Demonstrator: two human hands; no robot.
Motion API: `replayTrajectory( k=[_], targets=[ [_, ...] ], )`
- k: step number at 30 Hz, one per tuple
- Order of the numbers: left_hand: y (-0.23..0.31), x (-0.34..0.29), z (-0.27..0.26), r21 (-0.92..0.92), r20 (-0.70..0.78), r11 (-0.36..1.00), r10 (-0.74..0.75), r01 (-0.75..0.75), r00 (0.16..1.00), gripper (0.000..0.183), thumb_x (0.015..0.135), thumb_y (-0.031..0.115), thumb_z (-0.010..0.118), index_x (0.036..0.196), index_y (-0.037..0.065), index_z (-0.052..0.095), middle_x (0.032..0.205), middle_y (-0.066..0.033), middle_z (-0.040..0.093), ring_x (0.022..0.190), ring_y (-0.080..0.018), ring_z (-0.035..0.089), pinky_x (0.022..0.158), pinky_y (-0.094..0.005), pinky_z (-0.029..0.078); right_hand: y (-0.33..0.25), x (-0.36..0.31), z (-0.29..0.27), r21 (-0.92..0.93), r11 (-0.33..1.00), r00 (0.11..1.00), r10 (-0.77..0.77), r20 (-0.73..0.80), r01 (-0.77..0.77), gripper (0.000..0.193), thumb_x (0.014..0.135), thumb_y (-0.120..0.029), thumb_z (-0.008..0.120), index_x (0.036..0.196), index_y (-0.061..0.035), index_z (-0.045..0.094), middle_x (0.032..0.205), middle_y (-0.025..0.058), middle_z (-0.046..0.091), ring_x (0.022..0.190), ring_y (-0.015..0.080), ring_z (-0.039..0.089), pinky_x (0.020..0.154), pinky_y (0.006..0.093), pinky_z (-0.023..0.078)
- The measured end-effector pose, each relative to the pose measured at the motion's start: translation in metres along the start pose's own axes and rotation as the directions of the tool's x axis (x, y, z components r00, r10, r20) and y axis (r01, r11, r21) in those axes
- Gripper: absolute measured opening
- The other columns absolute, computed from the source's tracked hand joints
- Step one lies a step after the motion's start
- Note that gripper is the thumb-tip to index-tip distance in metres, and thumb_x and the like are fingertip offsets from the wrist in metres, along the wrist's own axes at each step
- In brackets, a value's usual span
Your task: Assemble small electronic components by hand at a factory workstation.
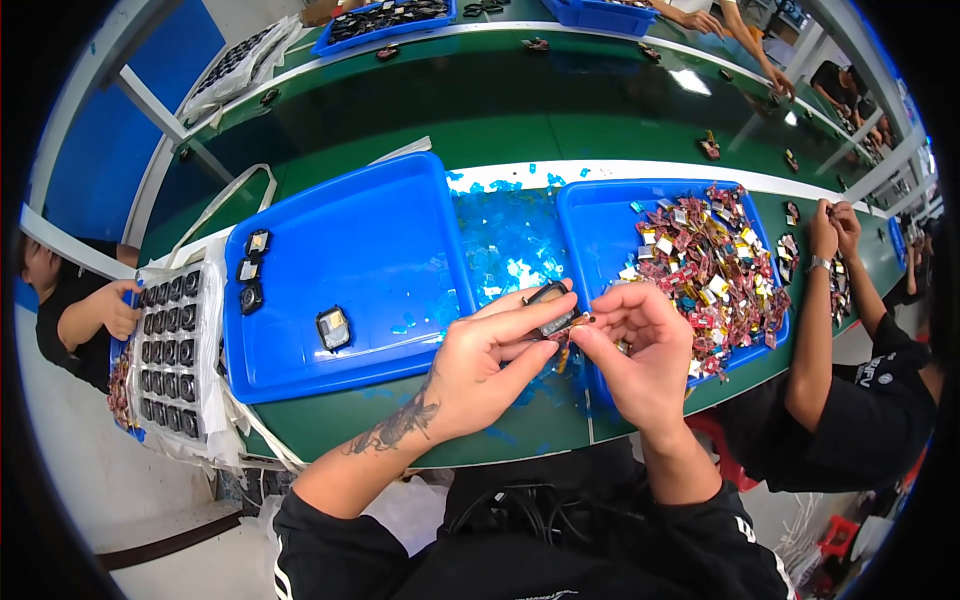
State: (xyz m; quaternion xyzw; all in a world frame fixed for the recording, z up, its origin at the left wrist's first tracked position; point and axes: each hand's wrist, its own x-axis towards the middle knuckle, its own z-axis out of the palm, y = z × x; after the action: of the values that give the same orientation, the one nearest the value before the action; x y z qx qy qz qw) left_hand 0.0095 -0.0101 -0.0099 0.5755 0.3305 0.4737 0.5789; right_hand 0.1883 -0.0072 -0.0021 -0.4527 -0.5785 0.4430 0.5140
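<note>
My left hand [478, 362] is closed round a dark, rounded-square watch case [549, 296], held above the gap between two blue trays. At its lower edge, my right hand [637, 355] pinches a small reddish-brown piece [574, 323] between thumb and fingers. That piece looks like part of a circuit board and touches or nearly touches the case; the fingertips partly hide both. In the left blue tray [380, 200] lie a similar watch case [333, 328] and a short column of cases [250, 269]. A heap of small red circuit boards [700, 275] fills much of the right blue tray [585, 200].
Blue film bits [505, 240] litter the green table [440, 452] between the trays. On the left stands a white tray of dark cases [170, 350], with a person's hand [112, 312] beside it. Another person's hands [840, 225] work at right. Behind runs a green conveyor [480, 110].
</note>
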Motion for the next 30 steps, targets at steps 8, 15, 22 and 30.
replayTrajectory(
  k=[8, 15, 22, 30],
  targets=[
    [-0.004, 0.002, -0.001, 0.013, 0.015, 1.000, 0.002, -0.002, 1.000, 0.040, 0.089, -0.009, 0.052, 0.128, 0.000, 0.056, 0.132, -0.0160, 0.051, 0.112, -0.0173, 0.058, 0.089, -0.0247, 0.050, 0.007, -0.003, 0.008, 0.016, 0.997, 0.994, -0.075, -0.074, 0.077, 0.027, 0.076, 0.007, 0.073, 0.093, -0.0007, 0.054, 0.085, 0.0040, 0.062, 0.076, 0.0076, 0.060, 0.067, 0.0191, 0.047],
    [-0.004, 0.002, 0.001, -0.058, -0.008, 0.998, 0.020, -0.021, 1.000, 0.043, 0.089, -0.010, 0.051, 0.131, 0.000, 0.053, 0.134, -0.0164, 0.051, 0.111, -0.0166, 0.058, 0.087, -0.0244, 0.051, 0.005, -0.002, 0.010, -0.174, 0.979, 0.991, -0.118, -0.067, 0.105, 0.035, 0.074, 0.000, 0.077, 0.102, -0.0011, 0.056, 0.085, 0.0034, 0.060, 0.074, 0.0085, 0.059, 0.066, 0.0202, 0.050],
    [-0.006, 0.001, 0.010, -0.221, -0.088, 0.975, -0.041, 0.021, 0.995, 0.047, 0.090, -0.010, 0.050, 0.136, 0.000, 0.046, 0.130, -0.0149, 0.055, 0.112, -0.0172, 0.059, 0.092, -0.0261, 0.049, 0.000, 0.005, 0.006, 0.078, 0.988, 0.989, 0.126, 0.079, -0.132, 0.041, 0.078, 0.003, 0.071, 0.114, -0.0017, 0.053, 0.096, 0.0035, 0.058, 0.084, 0.0076, 0.055, 0.069, 0.0201, 0.051],
    [-0.006, 0.006, 0.001, -0.308, -0.139, 0.948, -0.125, 0.078, 0.982, 0.049, 0.088, -0.009, 0.054, 0.136, -0.001, 0.045, 0.121, -0.0142, 0.061, 0.107, -0.0152, 0.060, 0.088, -0.0257, 0.050, -0.002, 0.016, 0.009, -0.140, 0.988, 0.985, 0.089, 0.150, -0.068, 0.039, 0.080, 0.004, 0.069, 0.115, -0.0028, 0.053, 0.099, 0.0046, 0.061, 0.085, 0.0073, 0.057, 0.068, 0.0203, 0.052]
  ],
)
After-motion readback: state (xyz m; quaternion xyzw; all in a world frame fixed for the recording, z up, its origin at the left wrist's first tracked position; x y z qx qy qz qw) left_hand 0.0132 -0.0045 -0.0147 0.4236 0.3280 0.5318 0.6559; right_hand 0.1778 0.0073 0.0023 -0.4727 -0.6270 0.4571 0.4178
